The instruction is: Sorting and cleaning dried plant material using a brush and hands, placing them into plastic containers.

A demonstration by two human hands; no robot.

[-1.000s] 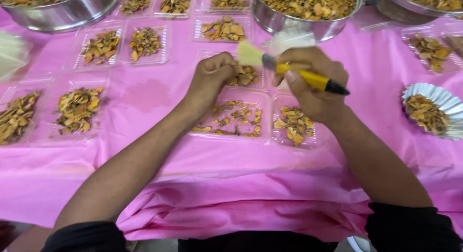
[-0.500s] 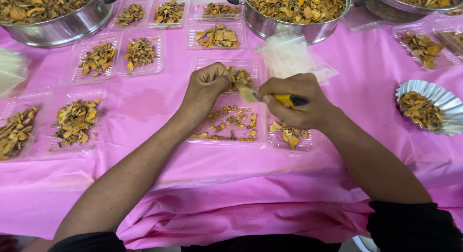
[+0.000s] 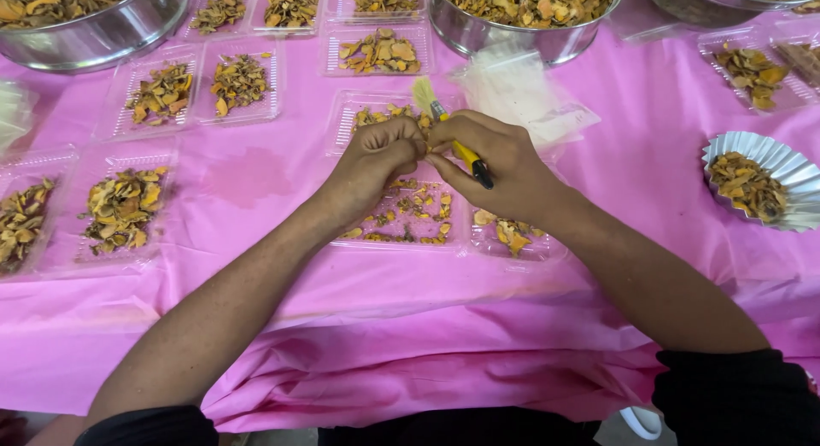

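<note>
A small brush with a yellow handle and pale bristles is gripped in the right hand, its fingers closed around the handle, bristles pointing away from the person and the black handle end towards them. The left hand is curled shut just beside it, knuckles touching the right fingertips; something small seems to be pinched there, but it is hidden by the fingers. Both hands are held above a clear plastic tray scattered with yellow-orange dried pieces on a pink tablecloth. Further filled trays are laid out to the left and behind. A steel bowl heaped with the same pieces is set beyond the hands, and a fluted foil cup is placed at the right.
</note>
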